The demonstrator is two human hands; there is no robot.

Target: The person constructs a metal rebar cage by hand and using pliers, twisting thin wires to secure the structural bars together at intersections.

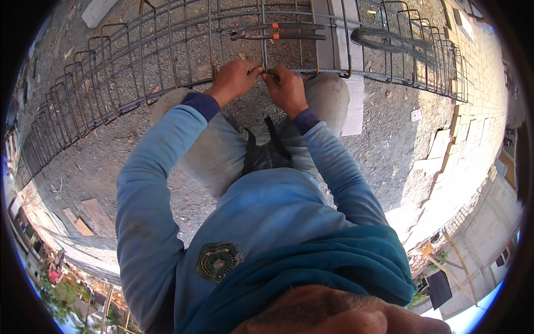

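Observation:
My left hand (233, 80) and my right hand (285, 89) meet at the near side of a long rebar cage (378, 76). Both pinch with thumb and fingertips where an upright stirrup (264, 47) crosses the near lengthwise bar. Whatever lies between the fingertips is too small to make out. Tie-wire pincers (300, 37) with dark handles and orange bands rest across the cage just beyond my hands. Farther right, a coil of thin dark wire (389, 44) lies on the bars.
The cage curves across the whole far side, with stirrups sticking up. A grey plank (328, 50) passes beneath it, and a pale block (353, 106) lies beside my right knee. Gravelly ground (384, 145) surrounds me. Paving blocks (467, 128) edge the right side; wood scraps (94, 217) lie left.

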